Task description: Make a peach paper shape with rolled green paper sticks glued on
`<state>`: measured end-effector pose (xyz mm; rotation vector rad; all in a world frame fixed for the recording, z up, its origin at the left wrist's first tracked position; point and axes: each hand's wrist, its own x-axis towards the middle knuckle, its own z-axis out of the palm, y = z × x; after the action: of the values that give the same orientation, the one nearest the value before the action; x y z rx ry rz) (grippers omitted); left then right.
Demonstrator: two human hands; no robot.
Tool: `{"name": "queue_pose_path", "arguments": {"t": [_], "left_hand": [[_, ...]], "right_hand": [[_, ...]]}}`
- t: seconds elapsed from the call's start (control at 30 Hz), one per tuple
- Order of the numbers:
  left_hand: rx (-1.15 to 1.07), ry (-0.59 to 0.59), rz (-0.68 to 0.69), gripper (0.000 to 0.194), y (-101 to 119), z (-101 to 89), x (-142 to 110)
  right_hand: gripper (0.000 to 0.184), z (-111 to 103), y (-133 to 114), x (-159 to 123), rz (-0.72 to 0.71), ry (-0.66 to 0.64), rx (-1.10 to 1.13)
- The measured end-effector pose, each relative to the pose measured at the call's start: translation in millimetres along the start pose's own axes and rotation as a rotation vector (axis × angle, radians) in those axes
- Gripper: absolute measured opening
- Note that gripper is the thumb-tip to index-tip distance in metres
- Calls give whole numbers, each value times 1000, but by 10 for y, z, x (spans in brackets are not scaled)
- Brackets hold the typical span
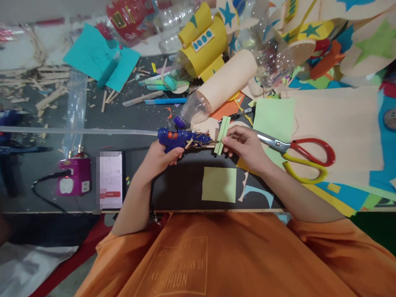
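My left hand [161, 159] is closed around a blue hot glue gun [182, 139] with a long clear glue stick [77, 131] running out of its back to the left. The gun's nozzle touches a narrow folded strip of light green paper [222, 135]. My right hand [246, 146] pinches that strip by its right edge and holds it upright just above the dark table [179, 187]. A light green paper square [219, 184] lies flat below the strip.
Red and yellow scissors [297, 154] lie right of my right hand on cream paper [340, 123]. A paper-wrapped plastic bottle [216, 90], yellow paper craft, pens and wood scraps crowd the back. A phone [110, 180] and a magenta power strip [74, 177] sit at the left front.
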<state>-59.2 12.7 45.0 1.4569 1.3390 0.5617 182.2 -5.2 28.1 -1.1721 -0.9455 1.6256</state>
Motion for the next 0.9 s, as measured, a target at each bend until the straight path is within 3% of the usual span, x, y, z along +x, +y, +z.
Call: {"name": "queue_pose_path", "arguments": {"t": [0.27,0.9], "left_hand": [[-15,13,92,37,-94,-22,3],[-46,94,164,31,-175,-10,42]], "right_hand": [[40,16,-2,-26,23,-37,-94],[42,27,20,-37,-10,-139,-177]]}}
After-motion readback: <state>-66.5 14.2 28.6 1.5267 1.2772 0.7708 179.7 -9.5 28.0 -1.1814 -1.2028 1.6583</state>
